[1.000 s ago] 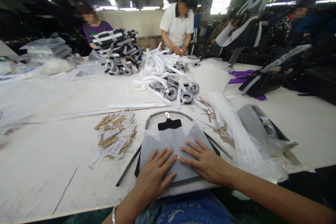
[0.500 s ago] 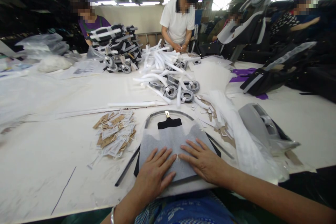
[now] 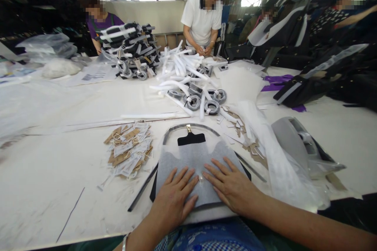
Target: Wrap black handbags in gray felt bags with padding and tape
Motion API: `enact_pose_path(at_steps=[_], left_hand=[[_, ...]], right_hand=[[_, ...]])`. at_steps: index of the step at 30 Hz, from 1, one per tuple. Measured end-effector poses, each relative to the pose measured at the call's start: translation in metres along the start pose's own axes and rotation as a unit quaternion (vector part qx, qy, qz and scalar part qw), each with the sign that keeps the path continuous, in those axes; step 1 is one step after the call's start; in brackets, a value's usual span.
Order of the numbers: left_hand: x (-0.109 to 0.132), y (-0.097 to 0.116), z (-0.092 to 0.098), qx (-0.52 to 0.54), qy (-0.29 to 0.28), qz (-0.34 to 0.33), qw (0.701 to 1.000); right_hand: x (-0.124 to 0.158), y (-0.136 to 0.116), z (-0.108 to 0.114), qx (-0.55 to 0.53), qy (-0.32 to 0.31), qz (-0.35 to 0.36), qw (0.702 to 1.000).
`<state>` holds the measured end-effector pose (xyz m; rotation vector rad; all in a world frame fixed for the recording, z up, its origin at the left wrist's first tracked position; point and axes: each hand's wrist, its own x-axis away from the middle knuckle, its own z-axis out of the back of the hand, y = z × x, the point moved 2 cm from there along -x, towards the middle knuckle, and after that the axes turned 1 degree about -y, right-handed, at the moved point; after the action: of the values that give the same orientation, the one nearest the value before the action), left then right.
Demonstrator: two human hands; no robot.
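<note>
A black bag lies flat on the table before me, its front covered by a thin grey sheet (image 3: 188, 157). Its black flap tab (image 3: 191, 138) with a gold clasp (image 3: 189, 128) sticks out at the far end, and a wrapped handle (image 3: 193, 126) arches beyond it. My left hand (image 3: 176, 194) rests flat on the sheet's near left part, fingers spread. On the near right part lies my right hand (image 3: 232, 182), also flat with fingers apart. Between my fingertips a small shiny spot (image 3: 201, 178) shows on the sheet. Dark straps stretch out from both sides of the bag.
Left of the bag is a heap of paper tags (image 3: 129, 149) with strings. White foam tubes and wrapped coils (image 3: 193, 102) pile up ahead. Plastic film (image 3: 277, 164) and a plastic-wrapped grey item (image 3: 290, 137) lie at right. Several people work beyond the table.
Both hands stay on the grey sheet, with my right hand slightly more to the right and nearer. The view has shifted a little.
</note>
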<state>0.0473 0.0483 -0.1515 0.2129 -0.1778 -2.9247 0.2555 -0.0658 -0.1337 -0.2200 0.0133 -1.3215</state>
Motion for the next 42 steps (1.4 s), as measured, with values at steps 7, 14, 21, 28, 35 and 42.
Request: enact_pose_path(at_steps=[7, 14, 21, 28, 35, 42], left_hand=[[0.003, -0.002, -0.003, 0.007, 0.002, -0.006, 1.0], [0.002, 0.001, 0.005, 0.007, 0.012, 0.002, 1.0], [-0.007, 0.014, 0.009, -0.024, -0.012, 0.018, 0.999], [-0.014, 0.014, 0.018, 0.011, -0.018, 0.005, 1.0], [-0.01, 0.013, 0.018, 0.011, 0.004, -0.002, 1.0], [-0.008, 0.015, 0.009, 0.015, -0.006, 0.008, 1.0]], right_hand=[[-0.001, 0.014, 0.004, -0.041, -0.027, 0.055, 0.997], [0.001, 0.01, 0.0, -0.019, 0.003, 0.043, 0.999], [0.003, 0.002, 0.0, 0.003, 0.032, 0.014, 0.999], [0.007, 0.01, 0.011, -0.05, 0.013, 0.025, 0.998], [0.012, 0.023, 0.007, -0.066, -0.011, 0.032, 0.997], [0.012, 0.016, 0.005, -0.038, -0.006, 0.018, 0.999]])
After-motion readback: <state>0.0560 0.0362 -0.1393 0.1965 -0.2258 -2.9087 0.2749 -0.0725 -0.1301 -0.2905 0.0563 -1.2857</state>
